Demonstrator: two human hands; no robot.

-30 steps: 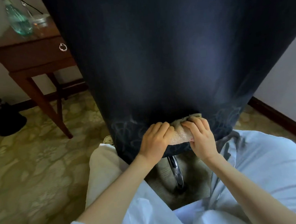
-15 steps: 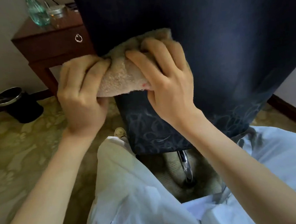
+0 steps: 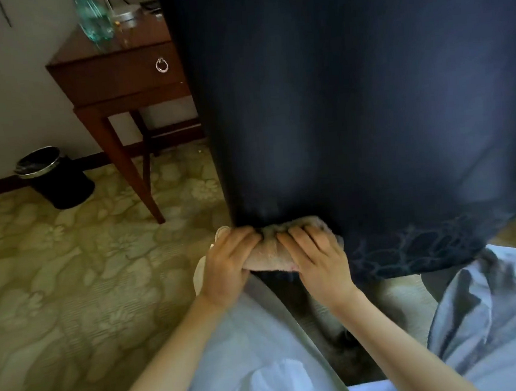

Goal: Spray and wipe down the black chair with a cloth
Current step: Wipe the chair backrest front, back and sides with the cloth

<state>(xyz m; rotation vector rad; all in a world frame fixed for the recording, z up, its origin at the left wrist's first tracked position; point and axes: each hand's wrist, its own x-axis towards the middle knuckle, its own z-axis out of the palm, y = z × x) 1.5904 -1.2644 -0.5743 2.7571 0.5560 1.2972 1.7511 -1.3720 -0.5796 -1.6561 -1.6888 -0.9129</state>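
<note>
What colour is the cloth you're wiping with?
The cloth is beige, seen in the head view.

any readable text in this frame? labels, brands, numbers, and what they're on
No readable text in the head view.
Glass bottle on the side table: no legible label.
Black chair: the pattern along its lower edge is ornament, not letters.
Cloth: no tag or print shows.
Bin: no marking shows.
</note>
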